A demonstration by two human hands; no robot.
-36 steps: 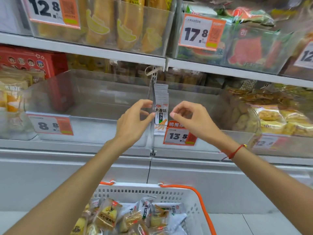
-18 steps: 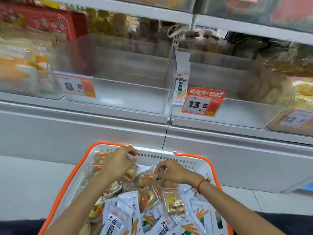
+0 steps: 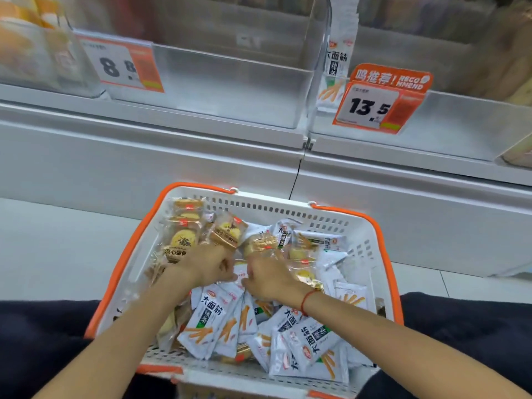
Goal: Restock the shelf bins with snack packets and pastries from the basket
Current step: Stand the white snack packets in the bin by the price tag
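Observation:
A white basket with an orange rim [image 3: 359, 223] sits in front of me, filled with several white snack packets [image 3: 214, 321] and clear-wrapped yellow pastries [image 3: 184, 237]. Both hands are down in the middle of the basket. My left hand [image 3: 208, 264] has its fingers curled into the pile beside a pastry packet [image 3: 229, 233]. My right hand [image 3: 267, 276] reaches in from the right, fingers curled among the packets. What each hand grips is hidden by the fingers. Above stand two clear shelf bins, one tagged 8.8 [image 3: 230, 90] and one tagged 13.5 [image 3: 460, 125].
A white snack packet [image 3: 336, 61] hangs on the divider between the two bins. An orange price tag [image 3: 380, 102] fronts the right bin. A bin with yellow goods [image 3: 28, 47] is at the far left. White shelf base and pale floor lie below.
My hands left the hanging packet on the divider and dropped into the basket. The view tilted down, and my hands have since come close together in the pile.

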